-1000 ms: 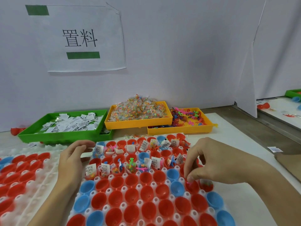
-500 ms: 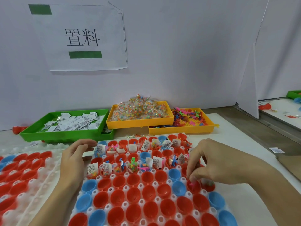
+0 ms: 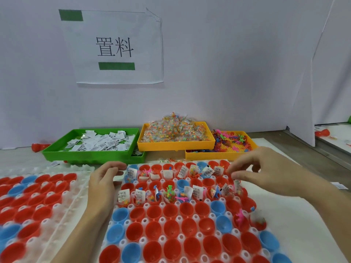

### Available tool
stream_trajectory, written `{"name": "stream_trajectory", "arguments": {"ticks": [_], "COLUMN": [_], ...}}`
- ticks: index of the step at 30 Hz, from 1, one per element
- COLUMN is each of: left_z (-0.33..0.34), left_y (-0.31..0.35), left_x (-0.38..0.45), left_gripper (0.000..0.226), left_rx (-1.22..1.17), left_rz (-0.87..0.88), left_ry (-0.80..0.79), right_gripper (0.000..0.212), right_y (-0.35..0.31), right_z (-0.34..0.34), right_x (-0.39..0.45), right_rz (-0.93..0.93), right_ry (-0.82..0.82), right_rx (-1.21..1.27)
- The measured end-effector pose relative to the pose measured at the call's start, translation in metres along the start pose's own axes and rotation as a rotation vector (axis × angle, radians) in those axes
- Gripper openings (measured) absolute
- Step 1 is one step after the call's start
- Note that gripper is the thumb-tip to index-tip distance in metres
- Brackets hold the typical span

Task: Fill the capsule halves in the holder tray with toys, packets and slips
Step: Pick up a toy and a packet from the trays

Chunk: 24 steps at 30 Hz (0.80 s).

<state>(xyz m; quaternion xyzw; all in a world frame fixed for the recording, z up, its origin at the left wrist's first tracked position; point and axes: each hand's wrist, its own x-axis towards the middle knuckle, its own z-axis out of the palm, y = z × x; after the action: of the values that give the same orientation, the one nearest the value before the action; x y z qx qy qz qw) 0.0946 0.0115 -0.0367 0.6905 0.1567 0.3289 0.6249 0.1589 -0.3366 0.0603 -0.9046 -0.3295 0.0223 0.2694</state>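
Both hands are seen empty over the holder tray: the left hand is rested with loosely curled fingers on the tray's far left edge, probably to steady it, while the right hand is held relaxed above its far right rows. Far rows are filled with slips and toys; near capsule halves are left empty. A pink toy is seen in a half below the right hand.
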Motion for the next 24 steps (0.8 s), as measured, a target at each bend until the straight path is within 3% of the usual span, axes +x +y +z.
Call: {"name": "stream_trajectory", "arguments": {"ticks": [5,11,15,20,24], "left_z": [0.000,0.000,0.000,-0.001,0.000], "left_y": [0.001,-0.001,-0.003,-0.004,-0.003], "left_x": [0.000,0.001,0.003,0.003,0.002], "left_gripper": [0.036,0.036,0.035,0.034,0.034], "left_rx": [-0.018,-0.051,-0.059,-0.032,-0.022], "left_rz": [-0.015,-0.027,-0.034,-0.027,-0.023], "left_ry": [0.009,0.023,0.016,0.016,0.015], "right_gripper": [0.016,0.026,0.033,0.011,0.010], "right_y": [0.004,0.012,0.019,0.025,0.027], "right_z": [0.000,0.018,0.035,0.037,0.030], "right_x": [0.087,0.171,0.188,0.191,0.188], "right_rz": [0.049,0.238,0.342,0.323,0.279], "right_ry": [0.199,0.217,0.193,0.239,0.274], "right_rx": [-0.052,-0.165,-0.219,-0.093,-0.020]}}
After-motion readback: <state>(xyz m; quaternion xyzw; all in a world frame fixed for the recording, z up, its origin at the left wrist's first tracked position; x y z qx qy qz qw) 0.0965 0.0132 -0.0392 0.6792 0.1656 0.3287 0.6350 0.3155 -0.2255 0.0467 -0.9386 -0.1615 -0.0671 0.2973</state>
